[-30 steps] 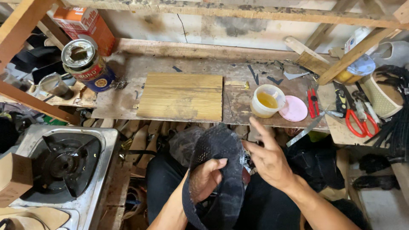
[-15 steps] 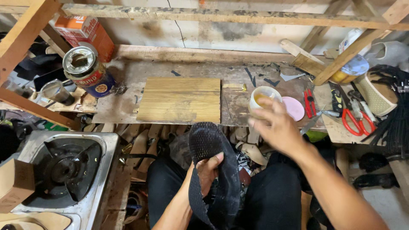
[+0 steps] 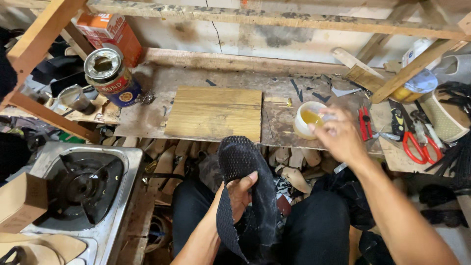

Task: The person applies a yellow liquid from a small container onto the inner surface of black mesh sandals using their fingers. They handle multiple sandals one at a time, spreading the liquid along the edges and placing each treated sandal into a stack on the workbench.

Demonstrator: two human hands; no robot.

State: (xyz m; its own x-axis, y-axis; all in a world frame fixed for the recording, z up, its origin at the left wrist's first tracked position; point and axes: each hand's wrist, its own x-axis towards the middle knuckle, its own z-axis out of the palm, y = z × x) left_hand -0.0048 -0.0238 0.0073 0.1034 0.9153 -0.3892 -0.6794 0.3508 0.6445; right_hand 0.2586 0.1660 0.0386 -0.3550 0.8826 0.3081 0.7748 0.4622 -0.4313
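The right hand (image 3: 338, 135), earlier beside the black perforated shoe upper (image 3: 243, 196) gripped in the left hand (image 3: 240, 194), is now extended, fingers bunched, into the right-hand glue cup (image 3: 309, 119).

A wooden board (image 3: 214, 113) is lying at the centre of the counter (image 3: 147, 122). A tin can (image 3: 110, 76) is standing to its left, a cup (image 3: 309, 119) to its right. The right hand (image 3: 338, 137) is hovering at the cup. Scissors (image 3: 417, 142) are lying farther right. Below the counter's front edge, the left hand (image 3: 238, 194) is holding a shoe upper (image 3: 245, 196); a gas stove (image 3: 81, 189) is sitting at lower left.
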